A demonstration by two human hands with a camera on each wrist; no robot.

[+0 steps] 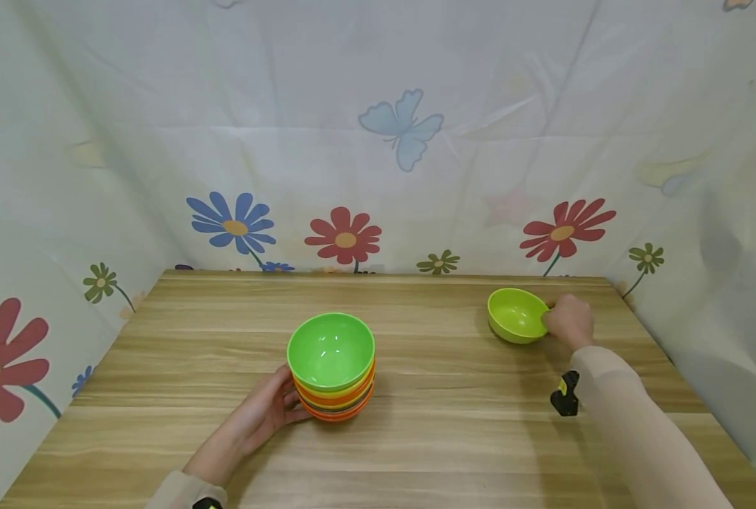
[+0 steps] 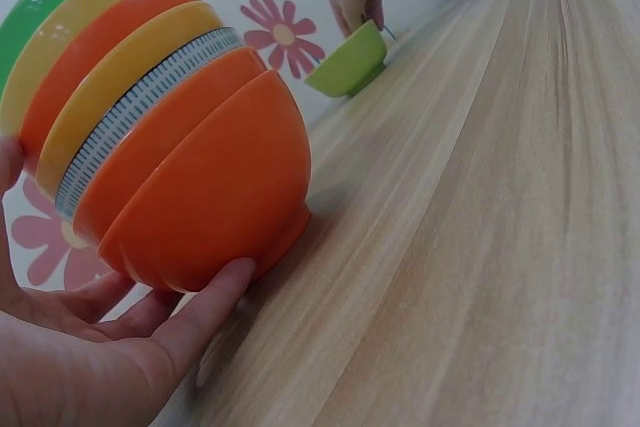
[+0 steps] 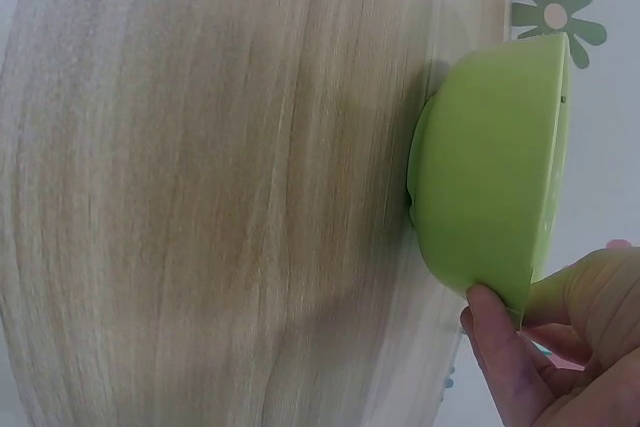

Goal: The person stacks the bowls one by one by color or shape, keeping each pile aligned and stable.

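Left of the table's middle stands a stack of bowls [image 1: 331,360] nested in each other. Its top bowl is bright green; yellow, orange and patterned ones follow, with orange bowls [image 2: 225,187] at the bottom. My left hand [image 1: 266,410] holds the stack from its left side, the thumb low by the base and the fingers spread along the side. Farther back on the right, my right hand [image 1: 570,322] pinches the right rim of a single yellow-green bowl [image 1: 516,316] between thumb and fingers. This bowl is upright, its base right at the tabletop in the right wrist view.
The wood-grain table [image 1: 429,438] runs back to a white curtain [image 1: 302,162] printed with flowers and a butterfly. More of the curtain hangs along the left and right sides. A black device [image 1: 565,393] is strapped at the right wrist.
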